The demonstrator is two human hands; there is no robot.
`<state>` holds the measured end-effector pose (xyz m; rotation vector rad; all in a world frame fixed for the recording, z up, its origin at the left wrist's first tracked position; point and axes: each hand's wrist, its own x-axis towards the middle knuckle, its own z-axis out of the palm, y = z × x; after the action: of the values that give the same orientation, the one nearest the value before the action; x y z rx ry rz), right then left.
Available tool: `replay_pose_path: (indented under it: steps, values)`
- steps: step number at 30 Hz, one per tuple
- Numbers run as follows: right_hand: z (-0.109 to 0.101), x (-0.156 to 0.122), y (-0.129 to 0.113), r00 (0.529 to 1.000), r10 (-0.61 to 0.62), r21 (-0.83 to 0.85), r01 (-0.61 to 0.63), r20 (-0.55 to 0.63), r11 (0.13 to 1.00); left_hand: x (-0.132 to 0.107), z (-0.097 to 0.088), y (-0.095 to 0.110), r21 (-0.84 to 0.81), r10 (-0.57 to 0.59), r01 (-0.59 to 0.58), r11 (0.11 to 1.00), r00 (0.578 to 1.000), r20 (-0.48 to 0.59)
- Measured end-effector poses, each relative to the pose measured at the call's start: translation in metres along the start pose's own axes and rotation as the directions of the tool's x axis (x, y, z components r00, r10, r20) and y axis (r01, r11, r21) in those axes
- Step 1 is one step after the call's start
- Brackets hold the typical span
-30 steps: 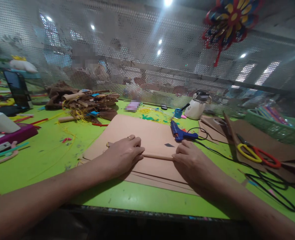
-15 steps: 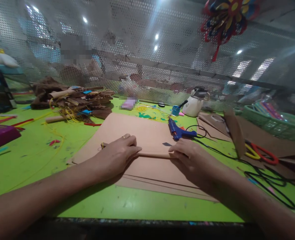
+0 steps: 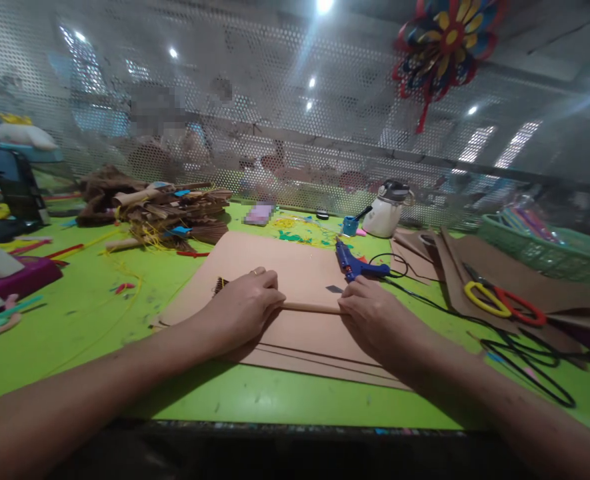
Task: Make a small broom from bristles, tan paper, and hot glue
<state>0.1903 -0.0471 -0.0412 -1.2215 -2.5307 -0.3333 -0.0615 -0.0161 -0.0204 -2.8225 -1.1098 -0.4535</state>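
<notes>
A stack of brown kraft paper sheets (image 3: 275, 257) lies on the green table in front of me. Across its middle runs the folded or rolled paper edge (image 3: 311, 307). My left hand (image 3: 249, 297) is closed on the left part of this edge, with thumb and fingers pressed together. At the right end, my right hand (image 3: 372, 303) pinches the same edge. Just beyond my right fingers, a small dark diamond mark (image 3: 334, 289) shows on the paper. Black print (image 3: 221, 286) shows partly beside my left hand. A blue glue gun (image 3: 355, 262) rests at the sheets' far right.
Scissors (image 3: 505, 305) with yellow and red handles lie on brown paper at right, near a black cord (image 3: 519, 353). Behind stand a green basket (image 3: 549, 250), a white jug (image 3: 382, 217) and a blue pot (image 3: 349, 225). Crumpled brown paper pieces (image 3: 175, 207) are heaped back left.
The view has shifted slightly, bringing more of the left side into sight. Both hands keep hold of the paper edge; my right fingers have moved slightly or closed more tightly.
</notes>
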Motion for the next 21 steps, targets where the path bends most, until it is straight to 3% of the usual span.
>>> replay_pose_path:
  steps: [5,11,16,21]
  values:
    - [0.003,-0.001,0.001,0.998,-0.055,-0.091,0.056,0.020,0.994,0.002,-0.002,0.003,-0.030,-0.062,0.063,0.998,0.998,0.021]
    - [-0.002,0.002,0.001,0.993,0.066,0.034,-0.063,-0.098,0.997,0.005,0.003,-0.005,-0.146,-0.085,0.084,0.986,0.996,-0.002]
    - [-0.007,0.010,0.013,0.994,-0.026,0.042,0.022,0.109,0.999,0.007,0.007,-0.014,-0.177,-0.076,0.075,0.981,0.997,-0.001]
    - [-0.010,0.013,0.016,0.993,-0.017,0.082,0.008,0.116,0.997,0.008,0.010,-0.012,-0.188,-0.117,0.110,0.976,0.993,-0.028]
